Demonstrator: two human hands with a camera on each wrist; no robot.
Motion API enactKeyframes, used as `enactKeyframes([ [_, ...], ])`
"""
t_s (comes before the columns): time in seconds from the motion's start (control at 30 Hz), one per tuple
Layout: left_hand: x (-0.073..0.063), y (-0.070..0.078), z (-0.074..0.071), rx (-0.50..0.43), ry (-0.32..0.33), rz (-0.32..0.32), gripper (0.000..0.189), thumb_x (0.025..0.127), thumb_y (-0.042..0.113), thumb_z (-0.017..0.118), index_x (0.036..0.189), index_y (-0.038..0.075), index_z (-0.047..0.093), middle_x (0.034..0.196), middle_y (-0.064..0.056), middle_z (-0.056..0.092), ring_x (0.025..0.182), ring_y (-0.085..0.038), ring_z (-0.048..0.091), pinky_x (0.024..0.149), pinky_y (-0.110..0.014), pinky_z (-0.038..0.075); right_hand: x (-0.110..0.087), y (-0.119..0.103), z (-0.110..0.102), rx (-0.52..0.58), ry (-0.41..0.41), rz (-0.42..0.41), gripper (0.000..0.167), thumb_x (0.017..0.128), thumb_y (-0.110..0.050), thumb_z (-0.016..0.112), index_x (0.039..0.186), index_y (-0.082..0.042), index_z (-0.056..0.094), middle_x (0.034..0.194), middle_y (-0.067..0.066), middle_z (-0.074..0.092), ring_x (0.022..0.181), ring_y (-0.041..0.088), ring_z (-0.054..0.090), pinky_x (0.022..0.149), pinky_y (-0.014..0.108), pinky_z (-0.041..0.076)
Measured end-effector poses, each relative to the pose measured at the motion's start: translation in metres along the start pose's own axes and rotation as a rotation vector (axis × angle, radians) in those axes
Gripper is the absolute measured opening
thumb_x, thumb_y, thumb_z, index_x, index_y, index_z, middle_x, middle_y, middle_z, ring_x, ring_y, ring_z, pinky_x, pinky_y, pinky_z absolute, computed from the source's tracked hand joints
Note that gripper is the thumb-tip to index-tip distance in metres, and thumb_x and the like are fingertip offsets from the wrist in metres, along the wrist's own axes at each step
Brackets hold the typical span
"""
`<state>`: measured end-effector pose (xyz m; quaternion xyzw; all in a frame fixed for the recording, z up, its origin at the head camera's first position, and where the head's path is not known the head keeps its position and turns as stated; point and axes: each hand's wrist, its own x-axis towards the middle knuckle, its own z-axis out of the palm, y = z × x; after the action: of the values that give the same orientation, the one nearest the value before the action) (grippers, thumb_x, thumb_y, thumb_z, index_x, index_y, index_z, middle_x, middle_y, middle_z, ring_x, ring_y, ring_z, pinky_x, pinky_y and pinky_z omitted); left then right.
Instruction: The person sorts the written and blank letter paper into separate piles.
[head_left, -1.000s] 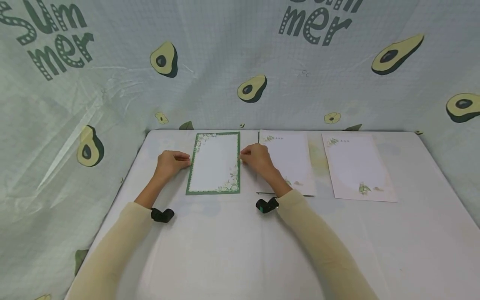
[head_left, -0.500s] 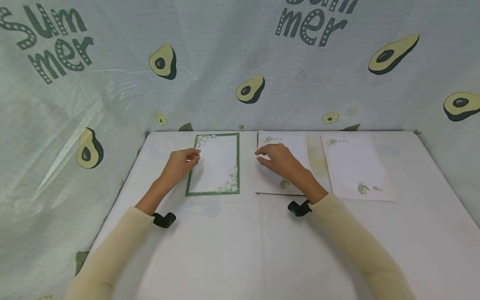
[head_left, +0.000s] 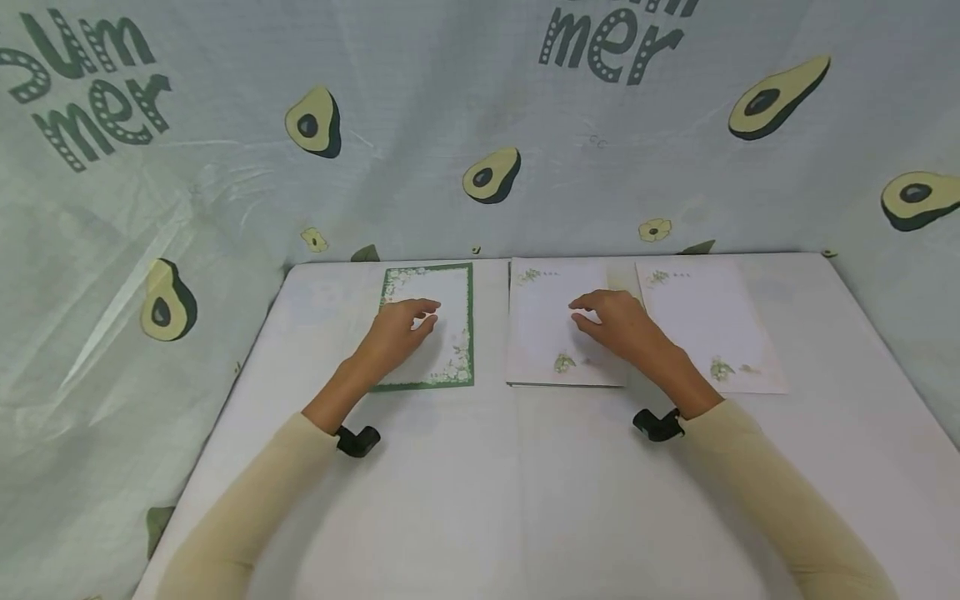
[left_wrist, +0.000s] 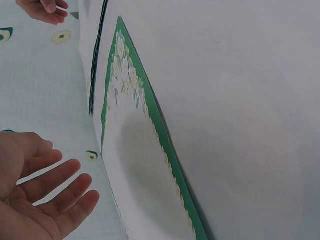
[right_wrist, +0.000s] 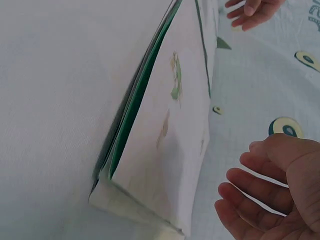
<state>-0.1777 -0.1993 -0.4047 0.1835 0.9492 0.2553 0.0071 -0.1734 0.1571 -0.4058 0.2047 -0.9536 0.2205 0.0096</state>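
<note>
A sheet of paper with a green floral border [head_left: 453, 333] lies flat at the left of the table. Over it hovers my left hand [head_left: 396, 337], fingers loosely bent and holding nothing; the left wrist view shows the fingers [left_wrist: 55, 190] spread apart above the sheet. In the middle is a stack of sheets [head_left: 543, 321] topped by a pale pink page with a small plant print. My right hand [head_left: 624, 327] hangs above that stack's right side, nothing in its fingers [right_wrist: 255, 192]. Green edges show beneath the top page in the right wrist view.
Another pale pink sheet [head_left: 693, 308] lies right of the stack, partly behind my right forearm. A white cloth covers the table [head_left: 465, 500]. Behind and at the left hangs a curtain [head_left: 405, 108] printed with avocados. Each wrist wears a small black camera [head_left: 658, 425].
Both hands have left the edges of the green-bordered sheet. My left hand has moved right over it, and my right hand has moved right across the stack. The sheets have stayed in place.
</note>
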Motion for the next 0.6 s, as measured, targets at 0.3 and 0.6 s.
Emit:
enactKeyframes([
  [0.3,0.014,0.015,0.019,0.003,-0.031,0.043,0.03,0.104,0.014,0.059,0.129,0.001,0.068,0.125,-0.015,0.07,0.111,-0.029,0.068,0.089,-0.042,0.06,-0.014,0.036,-0.013,0.041,0.021,0.11,0.028,0.1,-0.01,0.065,0.125,0.004,0.068,0.119,0.025,0.07,0.109,0.039,0.067,0.085,0.051,0.059],
  [0.6,0.04,0.02,0.037,-0.028,-0.084,0.084,0.026,0.103,0.013,0.061,0.125,0.0,0.07,0.117,-0.015,0.072,0.103,-0.026,0.07,0.086,-0.037,0.061,-0.02,0.06,-0.01,0.046,0.028,0.141,0.027,0.099,-0.007,0.065,0.121,0.008,0.068,0.107,0.025,0.072,0.099,0.036,0.069,0.08,0.048,0.06],
])
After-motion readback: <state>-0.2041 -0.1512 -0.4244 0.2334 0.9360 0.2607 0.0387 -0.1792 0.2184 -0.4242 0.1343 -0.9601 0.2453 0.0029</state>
